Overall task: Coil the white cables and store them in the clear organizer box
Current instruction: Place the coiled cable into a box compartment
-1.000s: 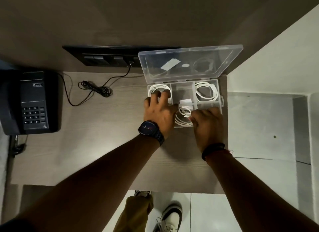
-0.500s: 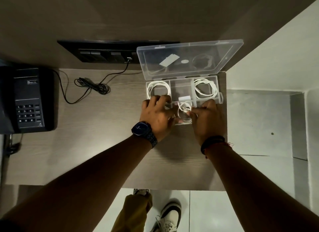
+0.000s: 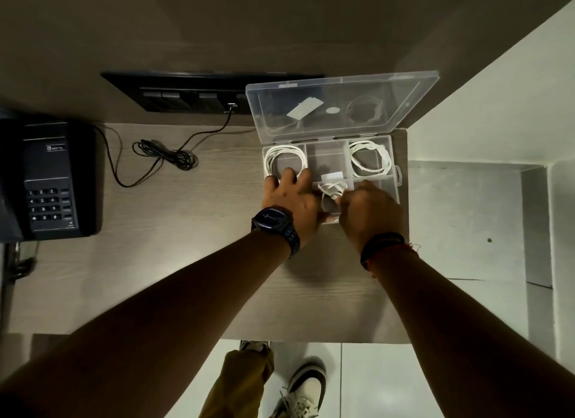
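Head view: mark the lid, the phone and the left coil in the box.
lid [image 3: 342, 106], head view, middle of the clear panel
phone [image 3: 49, 181], head view, top face
left coil [image 3: 284, 153], head view, far arc of the loop

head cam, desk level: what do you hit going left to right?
Black desk phone → tangle of black cord → left hand, over the left part of the clear organizer box → small white cable between the hands → right hand → coiled white cable in the far-right compartment.
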`<control>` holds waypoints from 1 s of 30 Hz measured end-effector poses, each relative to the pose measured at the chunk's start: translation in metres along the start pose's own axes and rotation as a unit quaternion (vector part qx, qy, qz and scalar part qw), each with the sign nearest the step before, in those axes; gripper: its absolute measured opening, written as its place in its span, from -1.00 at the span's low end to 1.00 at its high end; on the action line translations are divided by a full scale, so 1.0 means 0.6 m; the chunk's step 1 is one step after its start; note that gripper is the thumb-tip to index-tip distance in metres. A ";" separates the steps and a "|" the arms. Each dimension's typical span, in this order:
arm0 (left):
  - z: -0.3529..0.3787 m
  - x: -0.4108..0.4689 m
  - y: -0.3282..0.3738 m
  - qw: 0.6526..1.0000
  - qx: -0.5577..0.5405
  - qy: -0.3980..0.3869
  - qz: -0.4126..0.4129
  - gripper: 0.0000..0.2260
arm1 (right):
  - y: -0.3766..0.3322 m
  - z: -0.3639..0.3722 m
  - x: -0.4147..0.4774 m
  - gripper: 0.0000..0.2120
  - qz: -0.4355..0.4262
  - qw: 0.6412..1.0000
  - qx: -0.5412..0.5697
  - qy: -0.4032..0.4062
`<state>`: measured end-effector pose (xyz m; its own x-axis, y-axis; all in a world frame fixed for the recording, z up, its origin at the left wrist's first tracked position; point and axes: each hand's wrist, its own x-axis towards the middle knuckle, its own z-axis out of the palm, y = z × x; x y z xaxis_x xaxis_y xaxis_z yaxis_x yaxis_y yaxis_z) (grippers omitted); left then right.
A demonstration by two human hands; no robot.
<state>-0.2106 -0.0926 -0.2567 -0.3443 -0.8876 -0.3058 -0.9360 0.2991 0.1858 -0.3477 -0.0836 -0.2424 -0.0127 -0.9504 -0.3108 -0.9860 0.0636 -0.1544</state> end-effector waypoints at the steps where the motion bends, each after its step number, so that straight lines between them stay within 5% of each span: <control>1: -0.001 0.000 -0.002 1.000 -0.003 0.000 0.001 -0.59 | -0.001 -0.002 0.002 -0.73 0.008 1.000 0.017 -0.003; 9: -0.013 0.005 -0.014 0.998 0.012 -0.047 0.030 -0.31 | 0.020 -0.031 0.024 -0.78 -0.043 0.988 0.076 -0.125; 18: -0.018 0.002 -0.013 0.998 0.008 -0.053 0.034 -0.37 | 0.031 -0.055 0.027 -0.63 -0.116 0.973 0.019 -0.196; 22: -0.019 0.002 -0.010 0.999 -0.011 -0.045 0.026 -0.57 | 0.029 -0.053 0.024 -0.57 -0.130 0.971 -0.029 -0.196; 30: -0.018 0.020 -0.004 0.999 -0.012 -0.030 -0.021 -0.71 | 0.023 -0.035 0.039 -0.77 -0.058 0.987 -0.006 -0.147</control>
<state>-0.2115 -0.1079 -0.2507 -0.3087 -0.8767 -0.3690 -0.9480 0.2522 0.1940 -0.3649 -0.1115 -0.2320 0.1470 -0.8216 -0.5508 -0.9798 -0.0447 -0.1948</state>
